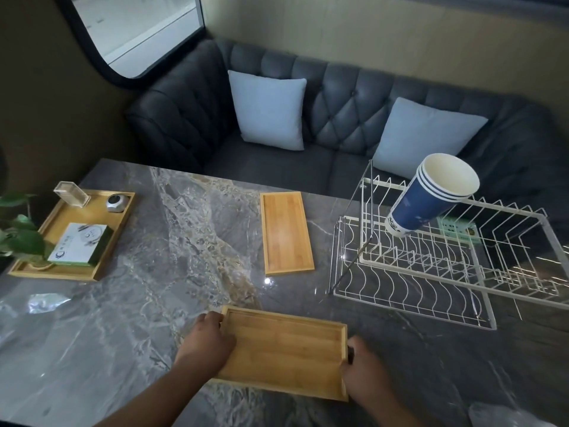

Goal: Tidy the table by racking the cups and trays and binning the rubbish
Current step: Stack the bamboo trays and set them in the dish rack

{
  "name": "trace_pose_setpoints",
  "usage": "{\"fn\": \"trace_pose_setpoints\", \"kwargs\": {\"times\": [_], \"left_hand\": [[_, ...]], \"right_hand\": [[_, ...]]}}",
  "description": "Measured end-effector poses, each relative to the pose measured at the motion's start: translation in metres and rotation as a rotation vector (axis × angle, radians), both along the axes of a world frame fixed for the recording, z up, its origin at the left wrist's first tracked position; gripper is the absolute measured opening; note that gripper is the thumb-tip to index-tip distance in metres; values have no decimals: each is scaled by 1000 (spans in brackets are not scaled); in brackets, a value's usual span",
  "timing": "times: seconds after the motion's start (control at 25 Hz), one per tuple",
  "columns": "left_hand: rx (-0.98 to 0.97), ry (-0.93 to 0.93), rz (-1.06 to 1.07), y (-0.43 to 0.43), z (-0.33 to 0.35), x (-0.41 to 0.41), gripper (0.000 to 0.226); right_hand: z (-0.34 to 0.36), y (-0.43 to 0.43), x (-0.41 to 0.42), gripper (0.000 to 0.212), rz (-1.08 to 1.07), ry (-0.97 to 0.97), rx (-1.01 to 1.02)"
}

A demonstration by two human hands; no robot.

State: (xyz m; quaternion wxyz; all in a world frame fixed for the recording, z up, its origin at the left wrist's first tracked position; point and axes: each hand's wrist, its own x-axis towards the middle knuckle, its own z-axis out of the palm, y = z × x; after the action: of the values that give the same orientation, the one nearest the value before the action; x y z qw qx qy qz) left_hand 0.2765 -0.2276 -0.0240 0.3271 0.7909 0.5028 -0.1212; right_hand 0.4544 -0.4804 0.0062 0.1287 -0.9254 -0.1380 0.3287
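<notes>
A wooden tray [286, 349] lies near the front edge of the marble table. My left hand [206, 343] grips its left end and my right hand [366, 374] grips its right end. A second, narrower wooden tray [286, 232] lies flat at the table's middle. At the right stands a white wire dish rack [431, 266]. A stack of blue paper cups [428, 195] leans tilted on the rack's upper rail, mouths up and to the right.
A larger wooden tray [101, 257] at the left holds a green-and-white box [80, 245], a clear holder and a small silver device, with a plant [18, 235] beside it. Clear plastic wrap [46, 302] lies at front left, more plastic [505, 414] at front right. A sofa is behind.
</notes>
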Motion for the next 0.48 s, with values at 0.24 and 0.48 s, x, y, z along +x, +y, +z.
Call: {"fn": "trace_pose_setpoints", "kwargs": {"times": [0.24,0.48], "left_hand": [[-36,-36,27,6,-2,-5,48],[-127,-11,114,9,-14,-12,56]], "right_hand": [[-2,5,1,22,-24,5,12],[-12,18,1,15,-127,131,-15]]}}
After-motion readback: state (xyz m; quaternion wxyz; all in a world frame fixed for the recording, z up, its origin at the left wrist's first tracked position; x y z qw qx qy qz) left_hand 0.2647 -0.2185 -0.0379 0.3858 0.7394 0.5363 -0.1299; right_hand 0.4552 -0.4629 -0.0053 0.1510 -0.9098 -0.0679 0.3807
